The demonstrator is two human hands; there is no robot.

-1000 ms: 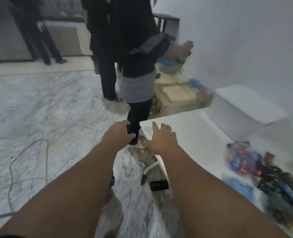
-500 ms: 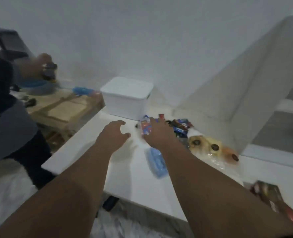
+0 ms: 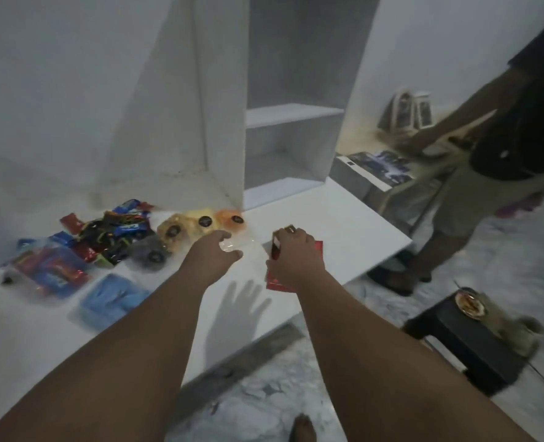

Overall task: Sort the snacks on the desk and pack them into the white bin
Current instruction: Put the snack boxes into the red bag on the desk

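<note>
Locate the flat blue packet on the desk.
Head view, left side: the blue packet lies near the front edge of the desk, just right of the red-and-blue bag.

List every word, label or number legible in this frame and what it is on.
None can be read; the frame is motion-blurred.
Red box in the right hand: print blurred.
Wrappers: logos blurred.
Round black labels on the clear bags: too small.
Printed box at right: blurred.

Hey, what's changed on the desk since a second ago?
The right hand swung rightward and closed its grip on the red packet at the right end of the desk. The left hand followed, open and empty. The snack pile and blue pack stayed put.
</note>
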